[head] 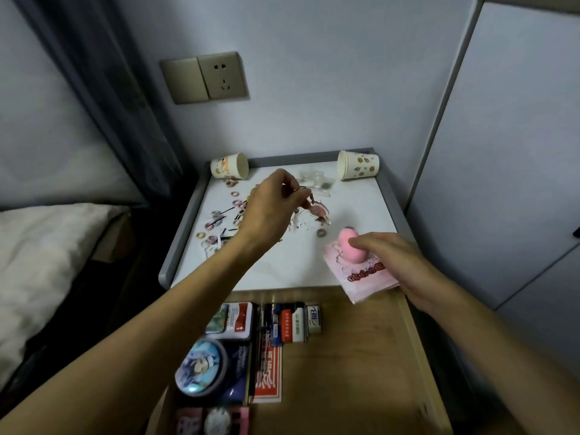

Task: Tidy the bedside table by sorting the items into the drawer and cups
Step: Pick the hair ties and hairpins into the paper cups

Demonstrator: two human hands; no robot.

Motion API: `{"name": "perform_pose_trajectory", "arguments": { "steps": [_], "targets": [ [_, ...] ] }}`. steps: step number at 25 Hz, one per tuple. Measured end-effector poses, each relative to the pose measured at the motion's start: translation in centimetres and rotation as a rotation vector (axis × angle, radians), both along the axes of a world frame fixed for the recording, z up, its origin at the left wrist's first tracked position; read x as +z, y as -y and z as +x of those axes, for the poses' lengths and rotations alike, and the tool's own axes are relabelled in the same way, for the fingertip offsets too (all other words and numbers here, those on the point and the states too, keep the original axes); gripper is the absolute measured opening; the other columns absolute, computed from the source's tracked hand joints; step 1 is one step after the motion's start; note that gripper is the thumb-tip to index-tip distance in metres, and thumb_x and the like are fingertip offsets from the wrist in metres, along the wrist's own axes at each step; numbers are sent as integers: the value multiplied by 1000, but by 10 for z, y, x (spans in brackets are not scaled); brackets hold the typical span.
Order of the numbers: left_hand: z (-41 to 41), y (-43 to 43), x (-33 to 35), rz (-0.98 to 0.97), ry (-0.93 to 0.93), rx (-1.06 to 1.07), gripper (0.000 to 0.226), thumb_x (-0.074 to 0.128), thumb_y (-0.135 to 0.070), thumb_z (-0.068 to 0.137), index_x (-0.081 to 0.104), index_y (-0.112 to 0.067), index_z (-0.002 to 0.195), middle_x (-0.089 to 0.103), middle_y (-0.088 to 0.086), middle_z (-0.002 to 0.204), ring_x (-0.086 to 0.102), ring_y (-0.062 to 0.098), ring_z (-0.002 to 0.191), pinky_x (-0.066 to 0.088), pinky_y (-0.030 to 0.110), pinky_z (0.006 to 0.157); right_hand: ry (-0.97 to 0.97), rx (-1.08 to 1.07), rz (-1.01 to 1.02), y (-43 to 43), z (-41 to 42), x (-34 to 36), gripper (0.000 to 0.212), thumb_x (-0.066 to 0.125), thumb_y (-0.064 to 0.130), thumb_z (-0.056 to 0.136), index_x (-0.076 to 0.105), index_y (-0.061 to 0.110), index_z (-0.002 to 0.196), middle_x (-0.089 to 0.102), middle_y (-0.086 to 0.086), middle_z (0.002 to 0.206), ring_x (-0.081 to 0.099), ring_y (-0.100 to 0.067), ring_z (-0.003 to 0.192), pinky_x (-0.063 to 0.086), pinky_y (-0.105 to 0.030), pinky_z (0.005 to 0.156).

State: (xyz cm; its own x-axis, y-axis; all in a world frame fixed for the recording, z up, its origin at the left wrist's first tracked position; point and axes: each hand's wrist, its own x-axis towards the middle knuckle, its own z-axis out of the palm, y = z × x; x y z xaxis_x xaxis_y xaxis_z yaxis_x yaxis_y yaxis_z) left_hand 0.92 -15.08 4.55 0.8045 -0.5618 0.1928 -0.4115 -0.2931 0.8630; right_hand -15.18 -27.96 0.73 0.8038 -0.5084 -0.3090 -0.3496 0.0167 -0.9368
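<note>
Pinching a small item beyond the drawer, the left hand likely needs a cup next; the right hand's fingers clasp a tissue packet.

2 cups, 1 pink egg, 1 tissue pk

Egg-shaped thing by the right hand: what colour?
Pink. The egg-shaped thing shows best in the head view, atop a pale pink packet.
</note>
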Motion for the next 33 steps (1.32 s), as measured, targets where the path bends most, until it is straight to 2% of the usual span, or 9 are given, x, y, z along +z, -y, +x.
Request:
{"name": "perform_pose_trajectory", "arguments": {
  "steps": [5,9,13,15,18,20,23,26,33],
  "targets": [
    [-33,-44,7,-138,-239,-153,13,61,-14,96,51,-9,88,69,16,81,74,26,79,60,45,79,-356,453,-97,-10,-27,-23,16,63,32,90,69,18,96,75,-8,89,73,-23,82,54,-36,81],
    [-57,-79,-8,-11,-161,-207,13,60,-15,96,51,-7,91,71,6,78,74,18,77,60,36,73,-475,343,-264,-22,-44,-91,25,61,38,88,67,15,95,72,-8,89,70,-23,82,55,-42,83],
    [-68,-102,-37,144,-83,-325,14,61,-17,95,50,-11,89,73,0,77,72,9,75,54,23,66,-410,166,-467,-28,-37,-124,17,55,27,94,56,10,93,58,0,79,60,-11,71,40,-17,55],
    [-67,-105,-53,259,-41,-349,14,63,-21,94,51,-14,89,71,-4,75,66,-2,69,45,12,59,-451,182,-556,-28,-32,-135,21,57,25,92,56,5,97,58,-4,87,60,-20,85,41,-15,61],
    [-62,-107,-68,343,-50,-349,14,64,-22,93,53,-13,89,68,-7,71,61,-6,62,40,8,55,-472,277,-962,-33,-33,-140,39,62,30,88,51,7,117,50,-9,118,50,-25,109,44,-28,85],
    [-56,-106,-79,335,-96,-323,14,65,-21,93,54,-13,88,69,-5,70,63,-4,61,42,8,55,-448,284,-1113,-37,-33,-129,37,64,30,87,44,14,113,57,-8,113,58,-25,98,48,-32,73],
    [-52,-104,-91,361,-94,-301,9,64,-20,93,56,-17,90,72,-4,72,66,-1,64,47,12,59,-595,405,-1162,-40,-36,-121,46,59,31,89,35,20,126,64,-8,116,65,-27,87,46,-30,61],
    [-50,-101,-94,312,-140,-328,3,60,-16,95,60,-19,96,73,-3,73,70,4,68,54,23,67,-762,634,-1204,-50,-44,-131,66,58,30,93,22,28,149,46,-11,142,60,-25,105,55,-32,81],
    [-51,-100,-97,337,-149,-260,8,55,-15,98,63,-17,97,69,-6,75,65,-4,63,43,6,54,-803,638,-1012,-52,-45,-146,81,57,31,93,5,24,154,22,-13,155,39,-30,132,45,-39,103]
  ]
}}
